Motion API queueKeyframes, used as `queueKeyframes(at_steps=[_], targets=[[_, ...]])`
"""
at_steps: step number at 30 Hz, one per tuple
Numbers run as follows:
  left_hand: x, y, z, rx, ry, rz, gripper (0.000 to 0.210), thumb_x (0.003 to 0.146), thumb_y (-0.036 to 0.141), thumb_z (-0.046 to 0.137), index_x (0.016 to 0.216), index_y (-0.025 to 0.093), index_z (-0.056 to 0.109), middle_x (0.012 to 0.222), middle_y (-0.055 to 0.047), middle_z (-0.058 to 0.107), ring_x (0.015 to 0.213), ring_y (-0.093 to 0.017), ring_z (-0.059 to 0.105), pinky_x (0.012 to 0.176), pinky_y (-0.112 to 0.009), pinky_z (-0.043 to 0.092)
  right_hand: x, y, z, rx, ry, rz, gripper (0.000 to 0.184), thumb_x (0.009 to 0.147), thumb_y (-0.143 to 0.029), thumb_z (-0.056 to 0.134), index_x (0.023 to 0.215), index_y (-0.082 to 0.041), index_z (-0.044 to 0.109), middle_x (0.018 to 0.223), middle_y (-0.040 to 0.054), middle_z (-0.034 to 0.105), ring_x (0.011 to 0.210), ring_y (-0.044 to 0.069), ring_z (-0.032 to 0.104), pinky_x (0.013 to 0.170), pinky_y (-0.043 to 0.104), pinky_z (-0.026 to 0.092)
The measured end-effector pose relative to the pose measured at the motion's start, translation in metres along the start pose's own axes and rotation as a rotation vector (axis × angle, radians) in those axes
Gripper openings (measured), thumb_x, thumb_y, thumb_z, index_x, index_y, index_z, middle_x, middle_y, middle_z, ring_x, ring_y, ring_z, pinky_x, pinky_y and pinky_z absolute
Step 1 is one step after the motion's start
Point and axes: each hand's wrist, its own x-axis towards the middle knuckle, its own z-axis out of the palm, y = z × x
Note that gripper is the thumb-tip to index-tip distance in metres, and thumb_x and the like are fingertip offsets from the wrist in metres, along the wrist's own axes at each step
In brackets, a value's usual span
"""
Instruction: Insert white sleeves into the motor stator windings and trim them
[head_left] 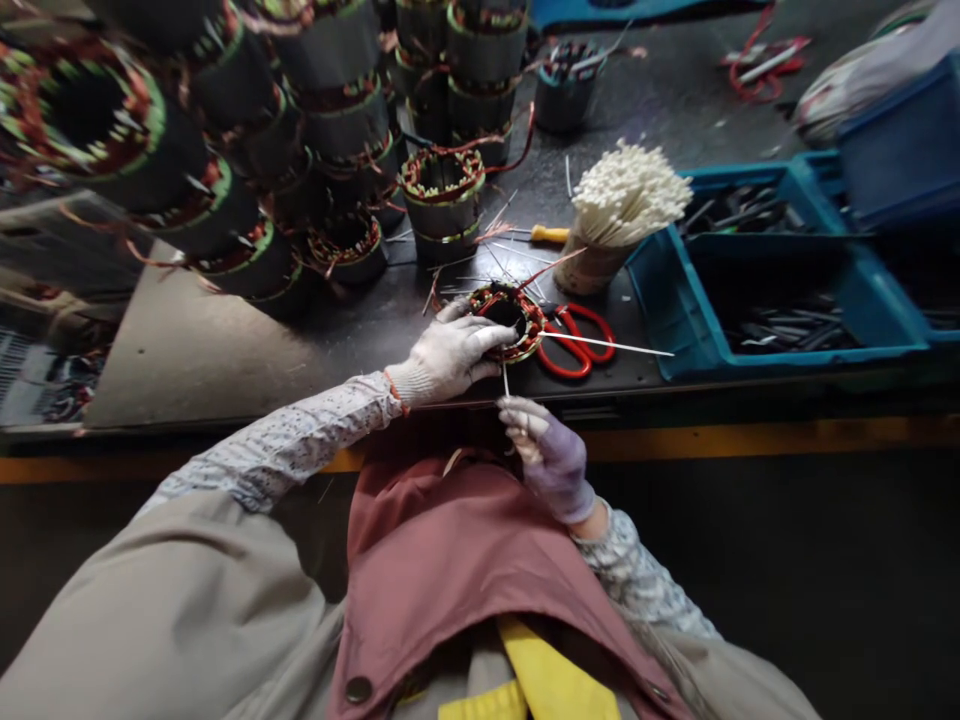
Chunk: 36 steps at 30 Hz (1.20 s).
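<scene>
Stator (531,313) is on the table (356,345) near the front edge, from what I'm getting on the head cam. Left hand (450,352) is clamped on its left side, fingers over the rim. Right hand (550,452) is pinching a white cord (505,378) that runs out the front. Red scissors (570,345) are right beside it, tub (587,262) behind.

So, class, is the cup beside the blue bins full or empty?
Full: the cup is packed with white sticks that fan out above its rim.
</scene>
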Motion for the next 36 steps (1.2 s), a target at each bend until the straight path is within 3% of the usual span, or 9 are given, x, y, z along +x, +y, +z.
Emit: queueKeyframes(at_steps=[5,10,14,21,26,29,32,36], targets=[[-0.007,0.006,0.01,-0.196,0.248,-0.232,0.049,0.081,0.024,0.065,0.129,0.019,0.053,0.114,-0.006,0.069,0.112,-0.02,0.061,0.107,-0.038,0.041,0.028,0.016,0.018,-0.044,0.17,0.1,0.019,0.087,-0.022,0.059,0.105,-0.022,0.065,0.093,0.0051,0.074,0.086,0.018,0.072,0.081,0.032,0.06],[-0.008,0.004,0.019,-0.211,0.363,-0.04,0.016,0.089,0.029,0.058,0.099,0.024,0.07,0.096,-0.002,0.075,0.096,-0.016,0.069,0.11,-0.042,0.033,0.032,-0.003,0.004,-0.03,0.203,0.124,0.003,0.082,-0.021,0.067,0.085,-0.021,0.066,0.086,0.0031,0.07,0.078,0.015,0.069,0.071,0.028,0.059],[-0.006,0.0,0.021,-0.206,0.364,0.045,0.017,0.092,0.03,0.055,0.092,0.027,0.071,0.09,0.0,0.076,0.091,-0.014,0.07,0.107,-0.041,0.034,0.045,-0.015,-0.005,-0.153,0.109,0.136,0.002,0.082,-0.022,0.066,0.081,-0.021,0.066,0.077,0.0017,0.069,0.07,0.014,0.067,0.066,0.026,0.056],[-0.005,-0.002,0.022,-0.199,0.441,0.141,0.016,0.089,0.02,0.055,0.093,0.024,0.07,0.091,0.0,0.076,0.091,-0.014,0.071,0.103,-0.038,0.035,0.061,0.002,0.005,-0.309,0.015,0.161,0.017,0.083,-0.029,0.064,0.07,-0.018,0.065,0.063,0.0026,0.066,0.057,0.015,0.061,0.056,0.025,0.048],[-0.004,-0.003,0.024,-0.204,0.457,0.172,0.014,0.089,0.022,0.056,0.092,0.024,0.07,0.089,0.001,0.076,0.087,-0.012,0.071,0.102,-0.036,0.036,0.055,-0.009,-0.001,-0.296,0.05,0.115,0.009,0.082,-0.024,0.065,0.075,-0.018,0.066,0.07,0.0019,0.068,0.064,0.014,0.063,0.061,0.024,0.049],[-0.004,-0.005,0.023,-0.196,0.423,0.166,0.018,0.09,0.023,0.053,0.094,0.025,0.07,0.093,0.0,0.076,0.09,-0.013,0.07,0.102,-0.037,0.035,0.059,-0.003,0.002,-0.36,0.041,0.129,0.015,0.082,-0.027,0.064,0.07,-0.018,0.065,0.063,0.0019,0.066,0.057,0.014,0.06,0.055,0.024,0.045],[-0.004,-0.007,0.022,-0.191,0.392,0.161,0.021,0.09,0.023,0.051,0.094,0.025,0.07,0.093,0.0,0.076,0.091,-0.013,0.07,0.101,-0.037,0.035,0.064,0.008,0.006,-0.453,0.019,0.028,0.018,0.086,-0.028,0.059,0.076,-0.015,0.066,0.065,0.0051,0.067,0.059,0.016,0.06,0.056,0.025,0.042],[-0.004,-0.008,0.019,-0.183,0.311,0.136,0.019,0.091,0.027,0.052,0.095,0.026,0.071,0.094,0.0,0.076,0.091,-0.013,0.07,0.099,-0.036,0.036,0.073,0.006,-0.002,-0.74,0.023,-0.249,0.017,0.088,-0.026,0.056,0.085,-0.012,0.065,0.074,0.0096,0.068,0.061,0.016,0.058,0.054,0.027,0.034]])
